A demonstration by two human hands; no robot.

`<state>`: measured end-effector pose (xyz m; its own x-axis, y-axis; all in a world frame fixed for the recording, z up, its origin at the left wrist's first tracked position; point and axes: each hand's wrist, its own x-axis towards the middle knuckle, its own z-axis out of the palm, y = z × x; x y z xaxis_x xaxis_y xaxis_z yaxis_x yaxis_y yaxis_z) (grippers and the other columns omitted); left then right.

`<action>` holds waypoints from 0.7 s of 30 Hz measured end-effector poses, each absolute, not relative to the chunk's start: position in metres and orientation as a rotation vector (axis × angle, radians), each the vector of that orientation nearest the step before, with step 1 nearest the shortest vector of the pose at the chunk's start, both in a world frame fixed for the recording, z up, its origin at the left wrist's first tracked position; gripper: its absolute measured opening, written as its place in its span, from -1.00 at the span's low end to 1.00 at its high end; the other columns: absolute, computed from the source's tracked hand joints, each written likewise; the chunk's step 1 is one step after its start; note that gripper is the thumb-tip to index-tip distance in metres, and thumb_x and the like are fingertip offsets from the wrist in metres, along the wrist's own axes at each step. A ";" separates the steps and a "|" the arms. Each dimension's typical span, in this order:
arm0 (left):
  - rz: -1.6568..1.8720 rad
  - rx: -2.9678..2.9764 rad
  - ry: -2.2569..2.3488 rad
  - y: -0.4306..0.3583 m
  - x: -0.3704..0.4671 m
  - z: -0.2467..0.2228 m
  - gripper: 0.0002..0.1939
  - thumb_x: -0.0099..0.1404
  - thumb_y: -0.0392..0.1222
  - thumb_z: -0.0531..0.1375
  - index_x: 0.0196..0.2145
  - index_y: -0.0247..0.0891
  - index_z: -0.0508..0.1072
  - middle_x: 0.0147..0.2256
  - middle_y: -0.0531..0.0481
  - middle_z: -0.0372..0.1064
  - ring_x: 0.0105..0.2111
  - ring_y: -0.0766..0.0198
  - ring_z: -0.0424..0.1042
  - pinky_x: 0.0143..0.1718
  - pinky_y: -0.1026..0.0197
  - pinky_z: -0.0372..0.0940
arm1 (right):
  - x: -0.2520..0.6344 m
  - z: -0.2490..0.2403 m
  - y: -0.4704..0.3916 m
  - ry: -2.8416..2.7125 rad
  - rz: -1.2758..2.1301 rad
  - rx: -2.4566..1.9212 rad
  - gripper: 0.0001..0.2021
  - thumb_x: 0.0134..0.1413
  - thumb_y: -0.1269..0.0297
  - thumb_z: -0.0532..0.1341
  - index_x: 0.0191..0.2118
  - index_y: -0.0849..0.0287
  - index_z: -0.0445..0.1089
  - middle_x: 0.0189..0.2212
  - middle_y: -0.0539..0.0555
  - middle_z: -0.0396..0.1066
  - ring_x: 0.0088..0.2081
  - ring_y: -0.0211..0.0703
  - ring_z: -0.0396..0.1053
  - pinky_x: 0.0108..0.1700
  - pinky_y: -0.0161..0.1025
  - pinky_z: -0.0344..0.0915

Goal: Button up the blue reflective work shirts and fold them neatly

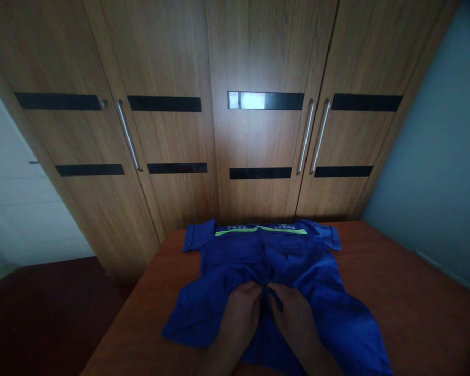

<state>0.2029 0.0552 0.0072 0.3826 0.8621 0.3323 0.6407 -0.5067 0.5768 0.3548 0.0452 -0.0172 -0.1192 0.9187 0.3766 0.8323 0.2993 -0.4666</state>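
Note:
A blue short-sleeved work shirt (235, 256) lies front up across the table, its collar end toward the wardrobe. Yellow-green reflective strips and small lettering cross its chest. My left hand (243, 303) pinches the fabric at the front opening, low on the shirt. Close beside it, my right hand (292, 305) grips the other edge of the same opening, with a fold of cloth showing by its thumb. The fingertips nearly meet, and any button between them is hidden. Around both hands the cloth is bunched and wrinkled.
The reddish-brown wooden table (407, 292) carries the shirt. Behind it stands a wooden wardrobe (258, 138) with black strips and metal handles. A pale wall (434, 156) borders the table on the right. Dark red floor (50, 313) shows at the left.

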 end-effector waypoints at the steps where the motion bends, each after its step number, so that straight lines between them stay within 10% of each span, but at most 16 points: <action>1: 0.857 2.298 1.304 0.055 0.203 0.008 -0.65 0.18 -0.50 -0.05 -0.32 -0.23 0.49 -0.34 -0.06 0.46 -0.28 0.21 0.44 -0.21 0.21 0.33 | 0.354 -0.017 0.046 -1.972 0.184 -1.549 -0.69 0.14 0.40 0.03 -0.10 0.14 0.46 -0.14 0.13 0.51 -0.16 -0.04 0.46 -0.05 -0.13 0.32; 14: 1.391 2.290 1.530 0.062 0.128 0.055 -0.71 0.29 -0.31 0.01 -0.19 -0.16 0.51 -0.19 -0.02 0.50 -0.16 0.22 0.47 -0.09 0.14 0.38 | 0.449 0.033 0.075 -1.821 -0.088 -1.507 -0.69 0.16 0.25 0.04 -0.09 0.09 0.46 -0.19 0.08 0.51 -0.16 -0.06 0.44 -0.05 -0.12 0.32; 21: 0.700 2.511 1.883 0.062 0.110 0.031 -0.57 0.18 -0.52 -0.04 -0.19 -0.23 0.51 -0.18 -0.11 0.49 -0.16 0.16 0.43 -0.06 0.10 0.31 | 0.440 0.019 0.070 -2.112 -0.162 -1.602 -0.72 0.15 0.38 0.05 -0.11 0.07 0.46 -0.23 0.10 0.45 -0.16 -0.07 0.37 -0.06 -0.16 0.24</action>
